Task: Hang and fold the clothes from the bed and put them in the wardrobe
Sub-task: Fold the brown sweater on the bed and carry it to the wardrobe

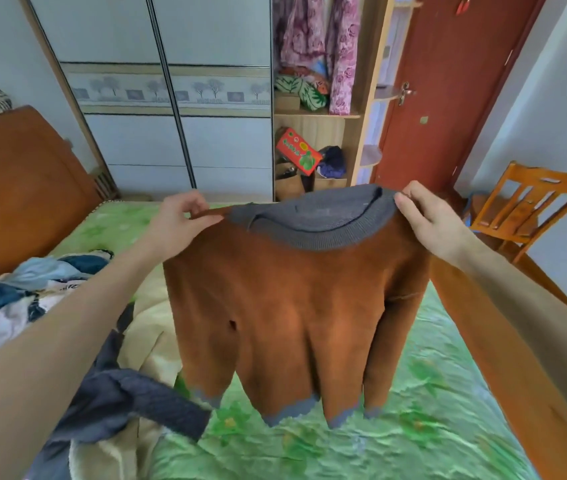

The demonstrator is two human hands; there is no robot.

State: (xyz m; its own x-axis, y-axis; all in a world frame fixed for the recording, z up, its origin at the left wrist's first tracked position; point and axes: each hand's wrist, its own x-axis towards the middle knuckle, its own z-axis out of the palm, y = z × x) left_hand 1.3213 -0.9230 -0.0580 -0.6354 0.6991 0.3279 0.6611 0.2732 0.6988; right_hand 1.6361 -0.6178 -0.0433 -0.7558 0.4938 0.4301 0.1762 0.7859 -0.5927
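Head view, left hand: left hand [180, 225] at about 10 o'clock from frame centre, forearm running in from 8 o'clock; thumb and curled fingers pinch one shoulder of the sweater, knuckles up.
Head view, right hand: right hand [429, 225] at about 2 o'clock, forearm entering from 4 o'clock; fingers curled over the other shoulder beside the collar, thumb tip pressed on the knit.
Head view, sweater position: brown sweater [292, 313] held up at frame centre between both hands, hanging clear above the bed [431, 427], hem toward 6 o'clock.
Head view, sweater look: rust-brown knit, wide grey ribbed collar [309, 223] sagging open at 12 o'clock; grey scalloped trim on hem and cuffs; sleeves hang down both sides; small dark spot on the front, hole or mark, cannot tell.
Head view, bed: green floral sheet; dark grey knit garment [129, 403] at 7 o'clock lying on a cream blanket [147, 327]; mixed blue and white clothes pile [8, 303] at 9 o'clock.
Head view, wardrobe: wardrobe [171, 98] at 12 o'clock, sliding panels covering the left part, right section open with pink floral clothes [309, 39] hanging and a red box [297, 155] on a lower shelf.
Head view, surroundings: red-brown door [448, 98] at 1 o'clock; wooden chair [524, 206] at 3 o'clock.
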